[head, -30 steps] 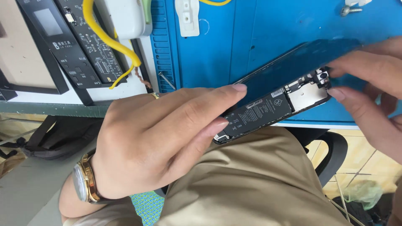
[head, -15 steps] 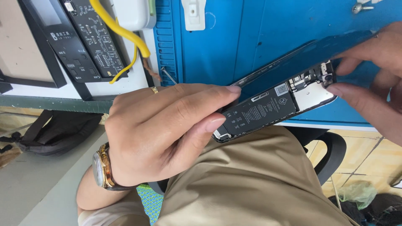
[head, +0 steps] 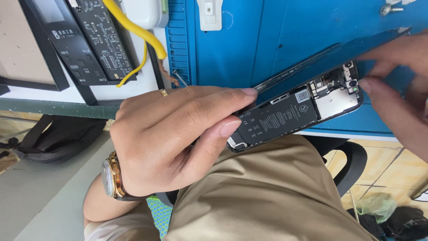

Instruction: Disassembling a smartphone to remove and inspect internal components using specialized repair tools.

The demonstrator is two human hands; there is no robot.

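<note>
- The left hand (head: 178, 138) grips the lower end of an opened phone (head: 294, 114), its fingers (head: 223, 96) stretched along the upper edge and the thumb pressed against the near side by the black battery (head: 278, 118).
- The phone is held in the air, tilted, above the person's lap in tan trousers (head: 276, 196) and in front of the near edge of the blue mat (head: 290, 40) on the tabletop (head: 125, 91).
- The phone's screen panel (head: 330, 56) is lifted away from the body like a lid, opening widest at the far end, so the battery and the small circuit parts beside it show.
- The right hand (head: 397, 85) is at the upper end of the phone; its fingers pinch around the raised screen panel's corner, with one fingertip touching the body near the camera parts.
- A gold wristwatch (head: 111, 178) sits on the left wrist, and a ring (head: 163, 92) on one left finger.
- On the tabletop to the left lie a black board with white markings (head: 96, 42), a yellow cable (head: 136, 31) and a white device (head: 145, 11).
- A screw (head: 392, 9) lies at the mat's far right.
- A dark bag (head: 53, 138) rests on the floor under the tabletop.
</note>
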